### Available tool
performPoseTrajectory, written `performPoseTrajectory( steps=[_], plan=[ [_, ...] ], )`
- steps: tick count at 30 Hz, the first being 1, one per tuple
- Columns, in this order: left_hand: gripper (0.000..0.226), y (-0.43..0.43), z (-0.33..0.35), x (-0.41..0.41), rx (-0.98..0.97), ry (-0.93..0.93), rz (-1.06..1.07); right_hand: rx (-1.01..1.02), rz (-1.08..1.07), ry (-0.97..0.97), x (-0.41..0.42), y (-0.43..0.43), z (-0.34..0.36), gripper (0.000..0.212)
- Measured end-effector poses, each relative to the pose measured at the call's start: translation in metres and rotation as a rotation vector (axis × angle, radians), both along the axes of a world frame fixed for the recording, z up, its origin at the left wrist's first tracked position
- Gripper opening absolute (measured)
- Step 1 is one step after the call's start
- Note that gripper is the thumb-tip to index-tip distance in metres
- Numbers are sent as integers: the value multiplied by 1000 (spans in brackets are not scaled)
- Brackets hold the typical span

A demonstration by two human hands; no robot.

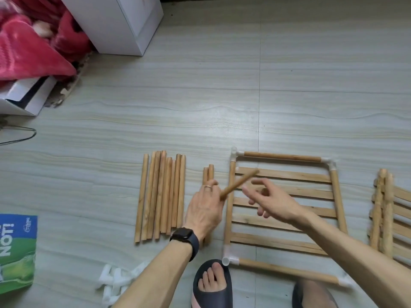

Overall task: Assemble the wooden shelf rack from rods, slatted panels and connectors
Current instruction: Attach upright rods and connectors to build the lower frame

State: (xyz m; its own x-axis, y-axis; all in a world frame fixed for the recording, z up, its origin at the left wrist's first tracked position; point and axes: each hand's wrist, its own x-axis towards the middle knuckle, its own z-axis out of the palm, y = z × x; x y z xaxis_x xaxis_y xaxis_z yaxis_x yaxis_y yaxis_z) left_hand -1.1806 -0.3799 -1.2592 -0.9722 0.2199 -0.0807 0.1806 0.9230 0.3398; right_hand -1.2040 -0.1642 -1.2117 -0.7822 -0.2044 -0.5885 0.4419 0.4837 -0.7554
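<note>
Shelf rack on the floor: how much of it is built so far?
One level looks done: a slatted panel framed by rods with white corner connectors. In hand: the left hand holds a short rod; the right hand is open. Left: the loose rods, spare connectors and further panels.

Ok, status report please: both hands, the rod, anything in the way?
Left hand grips short rod over the frame. Right hand open beside it. Slippered foot at near-left connector.
</note>
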Motion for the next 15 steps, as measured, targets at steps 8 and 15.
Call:
performPoseTrajectory(
  steps=[8,15],
  plan=[
    [85,43,-30,-31,-12,-212,38,145,-313,516,-50,27,53,40],
    [76,54,-72,-1,-86,-294,78,193,-286,659,-78,31,71,37]
  ],
)
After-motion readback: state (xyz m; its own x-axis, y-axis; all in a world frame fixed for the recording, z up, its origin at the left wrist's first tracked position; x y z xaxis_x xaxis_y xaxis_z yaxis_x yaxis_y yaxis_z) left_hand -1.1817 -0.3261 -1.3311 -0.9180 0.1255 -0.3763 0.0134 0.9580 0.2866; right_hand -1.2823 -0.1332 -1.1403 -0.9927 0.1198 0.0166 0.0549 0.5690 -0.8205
